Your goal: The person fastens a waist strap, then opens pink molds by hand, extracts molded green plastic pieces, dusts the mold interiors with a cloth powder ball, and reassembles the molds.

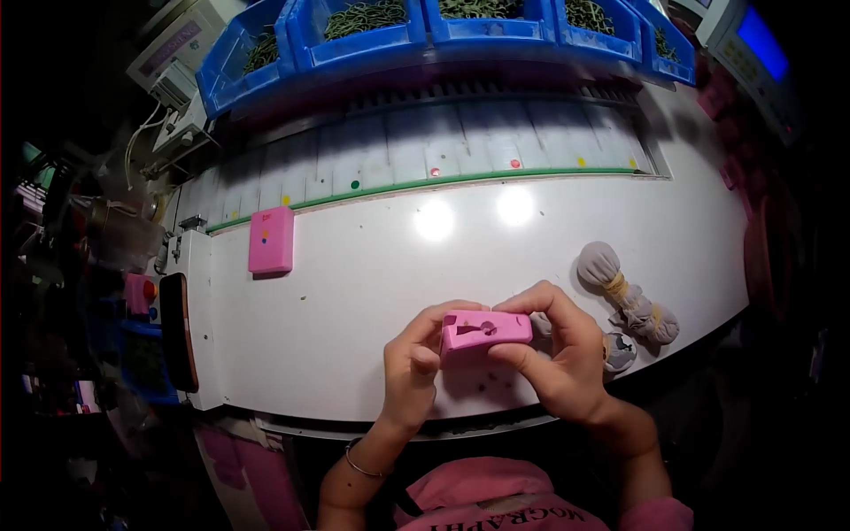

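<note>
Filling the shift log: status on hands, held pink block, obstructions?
Right hand pinching pink block; left hand at its other end. Dark opening in block visible. Tied cloth bundle off to the right, apart from block; nothing seen blocking.

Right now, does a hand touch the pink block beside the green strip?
No: that pink block lies on the table, while the left hand and right hand are at another block.

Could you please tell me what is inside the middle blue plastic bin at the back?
Inside the blue plastic bin, a heap of thin green pieces shows; what lies beneath them is covered.
</note>
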`<state>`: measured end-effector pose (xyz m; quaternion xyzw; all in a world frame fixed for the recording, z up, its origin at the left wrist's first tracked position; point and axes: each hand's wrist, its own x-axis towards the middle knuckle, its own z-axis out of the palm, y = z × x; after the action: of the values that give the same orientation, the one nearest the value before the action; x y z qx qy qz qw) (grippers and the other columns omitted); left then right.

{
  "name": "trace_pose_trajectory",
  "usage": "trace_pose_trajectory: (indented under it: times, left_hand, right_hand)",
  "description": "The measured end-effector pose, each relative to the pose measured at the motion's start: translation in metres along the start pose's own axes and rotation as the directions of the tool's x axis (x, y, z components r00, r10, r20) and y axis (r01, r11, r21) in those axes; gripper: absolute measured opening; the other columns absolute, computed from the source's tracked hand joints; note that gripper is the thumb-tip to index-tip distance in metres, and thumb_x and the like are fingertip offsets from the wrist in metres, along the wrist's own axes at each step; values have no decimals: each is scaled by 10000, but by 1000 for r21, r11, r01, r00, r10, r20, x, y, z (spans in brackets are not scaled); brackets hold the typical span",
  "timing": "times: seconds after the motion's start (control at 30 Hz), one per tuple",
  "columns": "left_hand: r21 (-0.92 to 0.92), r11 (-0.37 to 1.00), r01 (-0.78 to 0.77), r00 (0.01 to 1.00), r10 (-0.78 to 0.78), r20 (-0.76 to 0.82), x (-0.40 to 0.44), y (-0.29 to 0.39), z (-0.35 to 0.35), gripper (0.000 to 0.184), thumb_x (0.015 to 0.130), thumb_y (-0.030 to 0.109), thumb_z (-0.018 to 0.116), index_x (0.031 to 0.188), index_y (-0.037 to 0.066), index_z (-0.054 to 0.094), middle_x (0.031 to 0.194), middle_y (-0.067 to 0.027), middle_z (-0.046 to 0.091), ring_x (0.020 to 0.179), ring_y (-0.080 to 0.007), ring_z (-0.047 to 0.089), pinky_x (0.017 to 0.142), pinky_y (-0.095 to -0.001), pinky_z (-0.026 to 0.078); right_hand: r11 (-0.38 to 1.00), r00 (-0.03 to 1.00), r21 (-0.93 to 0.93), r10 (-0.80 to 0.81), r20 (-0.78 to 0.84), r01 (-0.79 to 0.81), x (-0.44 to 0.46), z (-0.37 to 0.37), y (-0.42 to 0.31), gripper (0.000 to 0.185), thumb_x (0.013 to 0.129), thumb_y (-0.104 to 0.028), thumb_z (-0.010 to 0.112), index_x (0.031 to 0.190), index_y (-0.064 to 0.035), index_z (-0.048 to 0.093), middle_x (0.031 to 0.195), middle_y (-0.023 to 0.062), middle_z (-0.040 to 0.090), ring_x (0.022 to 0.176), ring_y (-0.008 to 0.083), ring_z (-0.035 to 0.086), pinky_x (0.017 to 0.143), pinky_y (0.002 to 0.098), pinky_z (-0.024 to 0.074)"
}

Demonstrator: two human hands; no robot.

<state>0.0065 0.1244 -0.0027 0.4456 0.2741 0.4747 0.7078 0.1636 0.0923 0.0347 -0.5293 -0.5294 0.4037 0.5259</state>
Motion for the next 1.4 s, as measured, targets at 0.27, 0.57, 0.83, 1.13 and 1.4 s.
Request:
trace_pose_trajectory:
  times: [0.27,0.57,0.83,1.13,1.4]
  left_hand:
    - [219,974,-64,997,70,-22,0,18,-22,406,771,56,730,1117,-72,561,1044,-114,591,990,-170,576,875,-306,483]
    - [-139,823,550,795,-466,389,19,47,-64,716,953,546,114,1356,-5,332,1146,-161,565,989,-209,588,826,-318,497]
    - [526,781,337,852,-15,-523,98,143,-173,323,869,253,572,1068,0,600,938,-107,654,806,-186,636,637,-246,497]
    - [832,-10,555,674,591,-443,179,161,-292,488,595,220,765,986,-20,598,928,-194,636,922,-351,611,817,-405,486]
    - [837,-374,398,865,456,-208,149,130,-218,560,761,398,680,1031,-75,549,1097,-291,502,999,-430,522,832,-475,450]
  right_hand:
    - [998,998,-54,-18,67,21,10,15,1,243,727,-54,724,920,15,592,844,98,601,778,177,579,714,274,446]
    - [902,957,330,230,179,-278,39,47,9,354,807,-7,642,1135,27,513,1021,102,590,893,153,561,855,285,447]
    - [995,988,75,53,148,-65,43,60,34,364,829,28,562,1187,30,495,991,115,589,809,149,579,711,264,486]
    - [997,963,2,74,258,-77,38,61,46,200,852,22,545,1050,37,572,916,119,618,779,157,635,694,250,508]
    - [997,953,-34,70,295,-63,37,61,39,157,865,15,539,1014,41,581,915,135,616,854,204,659,720,262,518]
